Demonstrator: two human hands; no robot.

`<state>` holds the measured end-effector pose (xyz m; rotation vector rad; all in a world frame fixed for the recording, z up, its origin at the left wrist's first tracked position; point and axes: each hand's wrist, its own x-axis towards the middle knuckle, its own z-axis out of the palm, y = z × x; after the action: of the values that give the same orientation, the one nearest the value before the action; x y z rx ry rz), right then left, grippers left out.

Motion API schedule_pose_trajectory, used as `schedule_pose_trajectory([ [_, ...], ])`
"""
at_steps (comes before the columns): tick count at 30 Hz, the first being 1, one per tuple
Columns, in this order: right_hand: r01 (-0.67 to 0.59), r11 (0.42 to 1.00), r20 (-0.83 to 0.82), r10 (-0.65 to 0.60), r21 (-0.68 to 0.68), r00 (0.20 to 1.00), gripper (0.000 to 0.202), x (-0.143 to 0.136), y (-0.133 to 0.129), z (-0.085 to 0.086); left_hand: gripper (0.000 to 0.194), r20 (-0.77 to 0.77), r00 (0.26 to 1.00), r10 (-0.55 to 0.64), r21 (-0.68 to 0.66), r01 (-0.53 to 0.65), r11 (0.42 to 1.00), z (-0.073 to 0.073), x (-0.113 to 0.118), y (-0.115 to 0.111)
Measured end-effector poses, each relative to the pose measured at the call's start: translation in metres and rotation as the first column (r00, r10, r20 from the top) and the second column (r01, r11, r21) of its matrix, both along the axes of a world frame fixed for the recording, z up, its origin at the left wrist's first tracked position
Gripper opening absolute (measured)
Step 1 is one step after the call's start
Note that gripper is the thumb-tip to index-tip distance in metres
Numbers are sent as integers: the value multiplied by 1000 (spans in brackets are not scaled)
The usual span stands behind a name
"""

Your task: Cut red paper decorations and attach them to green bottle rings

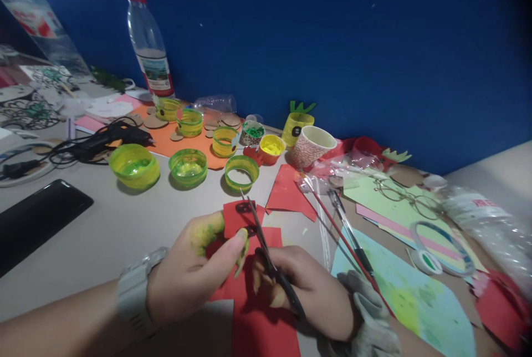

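Red paper (pixel 268 329) lies at the near edge, under both hands. It is longer than it is wide, and its long side runs away from the person, leaning a bit to the left at the far end.

Above it, the left hand (pixel 195 274) pinches a small red piece (pixel 231 223) with black marks drawn on it. The thumb is on top. Green and yellow paint is on these fingers, and a pale watch (pixel 135 293) sits on the wrist.

Black-handled scissors (pixel 288 292) are in the grip of the right hand (pixel 307 285). They are long and slanted. Their tips point away from the person and a little left, and the handle end points back and to the right. The two tips are slightly apart, and the blades pass across the small red piece, near its right side.

Just past the tips, a green ring (pixel 241 173) stands on the worktop (pixel 166 210). Two green bowls, one in the middle (pixel 188 168) and a bigger one (pixel 135 166), are in a row to its left. On the right, a thin red brush (pixel 334 229) lies beside a pen (pixel 351 229).
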<state>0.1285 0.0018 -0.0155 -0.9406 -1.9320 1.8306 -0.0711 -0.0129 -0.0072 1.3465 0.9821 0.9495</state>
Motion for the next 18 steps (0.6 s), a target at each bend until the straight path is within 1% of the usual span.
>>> schedule_pose_trajectory([
  [7,-24,1000,21,24,6,999,57,1,0,-1,31,9,1000,22,55,-22,998,2,0,-1],
  [11,-35,998,47,33,51,998,61,1,0,-1,29,12,1000,-9,74,8,997,3,0,0],
  [15,-39,999,39,38,23,999,60,2,0,-2,27,6,1000,-11,80,11,997,3,0,1],
  [18,-33,999,39,32,28,999,60,2,0,-3,27,0,1000,-11,85,11,996,5,0,1],
])
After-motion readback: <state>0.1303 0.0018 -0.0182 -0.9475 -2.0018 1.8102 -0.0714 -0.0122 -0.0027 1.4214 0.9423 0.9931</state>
